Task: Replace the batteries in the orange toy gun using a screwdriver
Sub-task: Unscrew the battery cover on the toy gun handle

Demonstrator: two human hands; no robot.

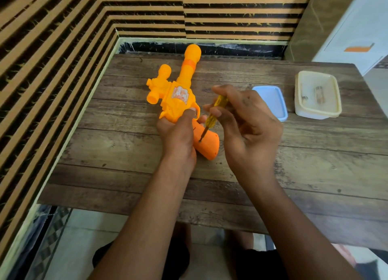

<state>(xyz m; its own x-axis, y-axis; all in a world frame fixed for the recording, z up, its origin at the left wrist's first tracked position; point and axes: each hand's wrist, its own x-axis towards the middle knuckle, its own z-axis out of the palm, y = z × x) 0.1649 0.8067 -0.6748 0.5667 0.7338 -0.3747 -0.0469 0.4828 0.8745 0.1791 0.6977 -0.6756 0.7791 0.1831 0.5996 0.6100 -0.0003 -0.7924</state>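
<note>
Seen from the head view, the orange toy gun rests on the tabletop, the left hand wrapped round its handle and the right hand pinching the screwdriver, tip in the handle's screw, so nothing looks opened yet and the battery swap seems barely begun.

I find no word, number or brand name that I can read anywhere. The orange plastic toy gun near the middle of the frame carries a pale shield-shaped sticker on its side. Its orange and white print is too blurred for me to make out. At the upper right of the frame, a white cabinet panel bears a plain orange mark, with no letters I can tell.
</note>
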